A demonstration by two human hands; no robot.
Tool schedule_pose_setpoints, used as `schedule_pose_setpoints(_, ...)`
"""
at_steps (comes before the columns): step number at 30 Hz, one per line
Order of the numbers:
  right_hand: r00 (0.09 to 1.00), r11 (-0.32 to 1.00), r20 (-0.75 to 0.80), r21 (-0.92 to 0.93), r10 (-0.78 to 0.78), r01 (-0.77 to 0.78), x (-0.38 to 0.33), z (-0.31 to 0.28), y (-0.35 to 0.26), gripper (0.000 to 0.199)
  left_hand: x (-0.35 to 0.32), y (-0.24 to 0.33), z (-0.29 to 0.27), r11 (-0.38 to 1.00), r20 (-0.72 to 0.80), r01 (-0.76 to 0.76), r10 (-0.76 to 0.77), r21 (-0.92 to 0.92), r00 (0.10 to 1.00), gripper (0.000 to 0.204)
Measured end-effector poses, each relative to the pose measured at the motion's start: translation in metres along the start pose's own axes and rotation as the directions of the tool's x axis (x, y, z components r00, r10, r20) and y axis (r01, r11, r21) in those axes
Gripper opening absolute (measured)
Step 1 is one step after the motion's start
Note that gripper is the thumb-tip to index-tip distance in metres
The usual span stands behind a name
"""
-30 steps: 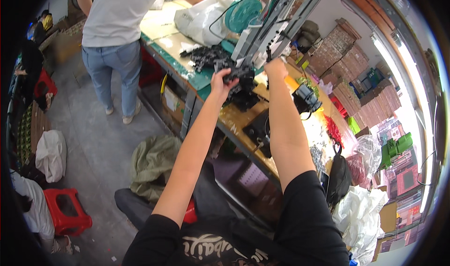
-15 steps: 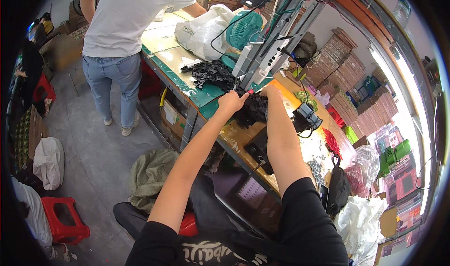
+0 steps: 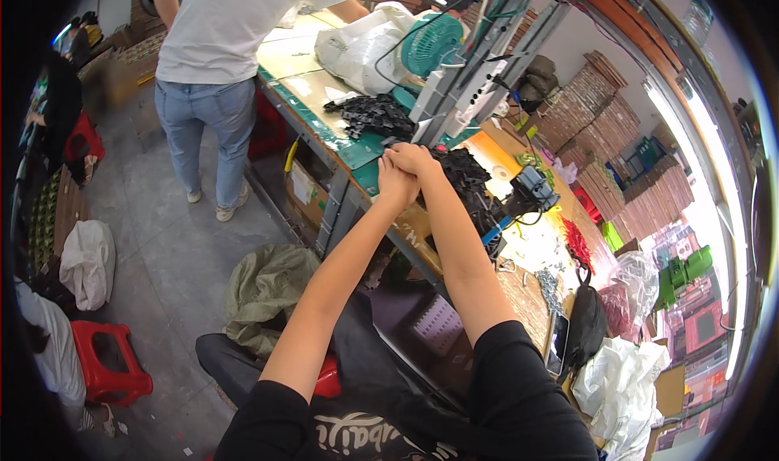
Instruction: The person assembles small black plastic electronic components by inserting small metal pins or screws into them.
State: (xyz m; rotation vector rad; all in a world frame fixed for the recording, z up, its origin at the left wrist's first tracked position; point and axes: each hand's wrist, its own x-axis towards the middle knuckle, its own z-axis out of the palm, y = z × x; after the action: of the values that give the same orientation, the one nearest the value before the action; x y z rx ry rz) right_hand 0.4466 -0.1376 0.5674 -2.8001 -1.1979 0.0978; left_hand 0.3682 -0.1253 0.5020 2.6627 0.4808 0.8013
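My left hand (image 3: 397, 183) and my right hand (image 3: 412, 159) are pressed together over the near edge of the workbench (image 3: 363, 154). The fingers of both look curled inward. Whatever they may pinch is hidden, apart from a small dark edge showing beyond the fingertips. Right beside my right hand, a heap of black small parts (image 3: 466, 171) spreads over the bench. Another pile of black parts (image 3: 376, 116) lies on the green mat (image 3: 357, 153), just beyond my hands. A blue rod-like thing (image 3: 496, 231) leans at the near side of the heap.
Metal posts (image 3: 466, 71) rise from the bench behind my hands, near a teal fan (image 3: 432, 43) and a white sack (image 3: 357, 53). A grey-blue device (image 3: 534, 188) stands to the right. A person in jeans (image 3: 207, 112) stands far left; a red stool (image 3: 109, 364) is lower left.
My right hand has come left, out of the black heap, to meet my left hand. The near black heap shows more fully, and the blue rod-like thing is now visible.
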Motion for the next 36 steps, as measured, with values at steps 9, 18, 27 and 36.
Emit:
schedule_pose_setpoints(9, 0.829, 0.985, -0.539, 0.157, 0.15, -0.076, 0.02, -0.009, -0.043, 0.026, -0.129, -0.134, -0.052, 0.825, -0.384, 0.163, -0.415, -0.541, 0.825, 0.019)
schedule_pose_setpoints(18, 0.99, 0.738, 0.132, 0.672, -0.047, -0.054, -0.115, 0.345, -0.223, 0.016, -0.405, -0.281, 0.071, 0.414, 0.231, 0.837, -0.829, -0.357, 0.509, 0.014)
schedule_pose_setpoints(27, 0.879, 0.75, 0.426, 0.649, -0.216, -0.13, -0.176, 0.585, -0.191, 0.024, -0.369, -0.402, 0.123, 0.688, 0.771, 0.725, -0.475, 0.026, 0.424, 0.037)
schedule_pose_setpoints(36, 0.695, 0.192, 0.546, 0.705, 0.469, -0.683, -0.026, 0.588, -0.18, 0.03, -0.315, -0.453, 0.146, 0.806, 0.689, 0.586, -0.472, 0.084, 0.55, 0.028)
